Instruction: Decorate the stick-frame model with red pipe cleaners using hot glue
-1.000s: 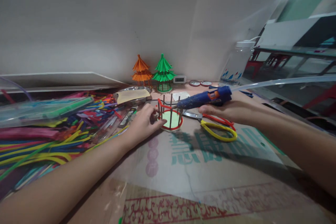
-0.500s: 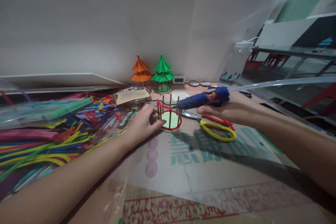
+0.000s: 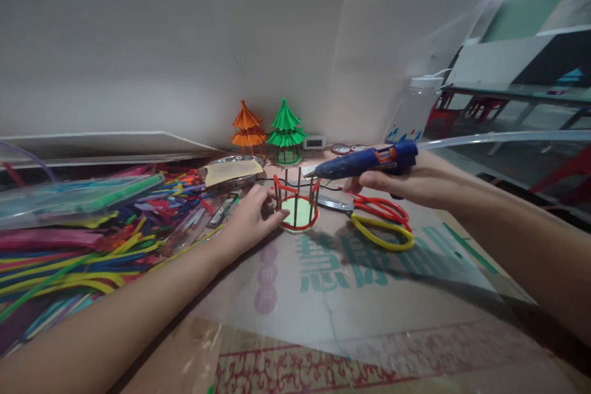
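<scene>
A small round model [image 3: 298, 203] with a green floor, a red rim and dark upright sticks stands on the cardboard sheet [image 3: 369, 277]. My left hand [image 3: 252, 218] grips its left side with curled fingers. My right hand [image 3: 409, 181] holds a blue hot glue gun [image 3: 364, 162], lifted so that its nozzle points left at the top of the sticks on the model's right. A clear glue stick [image 3: 498, 138] trails from the gun's back.
Red and yellow scissors [image 3: 376, 221] lie right of the model. A heap of coloured pipe cleaners [image 3: 92, 234] fills the left. Orange [image 3: 248, 127] and green [image 3: 287, 129] pagoda models, a metal dish [image 3: 233, 169] and a plastic jar [image 3: 413, 114] stand at the back.
My right hand has raised the glue gun and shifted it slightly right, bringing the nozzle up to the stick tops. My left hand keeps its hold on the model.
</scene>
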A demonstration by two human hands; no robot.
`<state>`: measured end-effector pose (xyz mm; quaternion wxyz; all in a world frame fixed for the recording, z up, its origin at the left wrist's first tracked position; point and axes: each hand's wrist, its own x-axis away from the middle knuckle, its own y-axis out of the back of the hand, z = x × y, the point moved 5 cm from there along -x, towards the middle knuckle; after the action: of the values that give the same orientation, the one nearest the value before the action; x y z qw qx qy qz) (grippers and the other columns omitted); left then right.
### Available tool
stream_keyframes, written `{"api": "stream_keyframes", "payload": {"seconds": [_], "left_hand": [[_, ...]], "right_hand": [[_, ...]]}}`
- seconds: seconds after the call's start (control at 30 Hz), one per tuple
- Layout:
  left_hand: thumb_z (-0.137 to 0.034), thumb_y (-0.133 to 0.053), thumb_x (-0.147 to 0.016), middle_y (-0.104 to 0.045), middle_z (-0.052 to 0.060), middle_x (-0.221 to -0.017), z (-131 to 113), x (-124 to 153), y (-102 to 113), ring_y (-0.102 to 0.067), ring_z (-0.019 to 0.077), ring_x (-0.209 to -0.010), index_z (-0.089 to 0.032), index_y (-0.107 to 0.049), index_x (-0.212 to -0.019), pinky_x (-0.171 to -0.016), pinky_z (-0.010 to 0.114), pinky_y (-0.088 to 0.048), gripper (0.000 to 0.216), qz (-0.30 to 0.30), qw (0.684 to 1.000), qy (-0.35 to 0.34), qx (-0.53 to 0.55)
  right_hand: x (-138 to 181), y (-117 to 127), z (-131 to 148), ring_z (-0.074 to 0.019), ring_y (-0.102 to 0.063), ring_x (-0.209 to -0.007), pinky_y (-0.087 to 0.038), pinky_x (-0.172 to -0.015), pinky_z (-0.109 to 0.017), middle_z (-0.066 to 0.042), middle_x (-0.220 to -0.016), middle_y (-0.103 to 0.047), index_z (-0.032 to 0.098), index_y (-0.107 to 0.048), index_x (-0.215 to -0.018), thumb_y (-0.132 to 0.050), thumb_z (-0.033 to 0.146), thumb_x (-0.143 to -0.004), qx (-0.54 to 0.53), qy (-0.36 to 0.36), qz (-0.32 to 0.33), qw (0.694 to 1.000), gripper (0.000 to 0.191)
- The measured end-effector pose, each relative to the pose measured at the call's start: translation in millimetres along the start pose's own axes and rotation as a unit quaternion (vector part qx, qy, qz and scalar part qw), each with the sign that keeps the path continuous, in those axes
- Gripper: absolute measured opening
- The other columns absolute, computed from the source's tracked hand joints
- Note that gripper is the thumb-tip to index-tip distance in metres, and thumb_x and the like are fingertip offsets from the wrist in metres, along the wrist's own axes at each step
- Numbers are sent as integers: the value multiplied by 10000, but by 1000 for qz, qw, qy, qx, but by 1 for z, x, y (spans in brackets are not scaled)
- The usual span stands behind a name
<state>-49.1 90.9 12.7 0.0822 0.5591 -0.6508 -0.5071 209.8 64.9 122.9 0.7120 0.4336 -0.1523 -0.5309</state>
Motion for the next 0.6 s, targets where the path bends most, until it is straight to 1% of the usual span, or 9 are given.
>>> {"api": "stream_keyframes", "payload": {"seconds": [0.1, 0.17, 0.23, 0.3, 0.4, 0.47, 0.53, 0.6], "left_hand": [[-430, -584, -905, -528, 39, -947, 2, 0, 0, -548, 210, -868, -210, -553, -973, -788, 352, -458, 232, -3, 1000, 3, -3], [-443, -573, -914, -526, 40, -950, 4, 1, 0, -547, 209, -875, -211, -547, -975, -794, 350, -462, 242, -7, 1000, 1, -5], [-457, -565, -923, -522, 39, -946, 5, 1, 0, -544, 206, -871, -209, -542, -972, -795, 350, -465, 254, -7, 1000, 1, -7], [-460, -560, -928, -519, 38, -942, 6, 1, -1, -541, 202, -863, -206, -542, -969, -790, 349, -466, 257, -5, 1000, 4, -8], [-445, -559, -932, -518, 36, -941, 5, 1, -1, -538, 200, -861, -205, -547, -973, -786, 347, -461, 244, -1, 1000, 7, -8], [-442, -562, -931, -520, 37, -943, 4, 1, 0, -537, 200, -863, -204, -548, -978, -786, 346, -459, 243, -1, 1000, 7, -7], [-442, -562, -931, -520, 36, -941, 4, 1, 0, -536, 201, -862, -203, -548, -976, -782, 343, -456, 244, -1, 1000, 3, -9], [-440, -561, -931, -521, 34, -934, 4, 1, 1, -536, 201, -859, -203, -545, -970, -778, 341, -454, 241, -1, 1000, 0, -14]], "right_hand": [[0, 3, 1, -183, -614, -688, -411, -573, -277, -82, -806, -735, 179, -721, -799, -644, 630, -788, 0, -23, 41, 999, 458], [0, 6, 1, -154, -555, -596, -380, -536, -274, -59, -714, -698, 183, -690, -758, -651, 611, -786, 5, -38, 37, 999, 430], [-1, 7, -1, -143, -512, -549, -368, -522, -275, -29, -654, -661, 195, -682, -808, -668, 604, -772, 5, -41, 30, 999, 411], [-3, 6, -4, -146, -505, -542, -375, -529, -279, -8, -633, -641, 209, -688, -907, -673, 594, -777, 13, -29, 37, 999, 407], [-6, 3, -8, -171, -561, -588, -412, -557, -286, -2, -644, -649, 235, -696, -1031, -659, 600, -790, 23, -6, 44, 999, 439], [-7, 3, -10, -200, -622, -670, -457, -591, -297, -14, -720, -691, 260, -699, -1092, -648, 610, -792, 17, 4, 39, 999, 463], [-8, 2, -11, -236, -666, -782, -508, -649, -322, -30, -837, -734, 285, -706, -1108, -649, 620, -787, 11, 12, 31, 999, 467], [-9, 2, -11, -274, -684, -875, -544, -716, -359, -43, -913, -754, 295, -721, -1089, -671, 625, -766, 10, 19, 21, 1000, 464]]}}
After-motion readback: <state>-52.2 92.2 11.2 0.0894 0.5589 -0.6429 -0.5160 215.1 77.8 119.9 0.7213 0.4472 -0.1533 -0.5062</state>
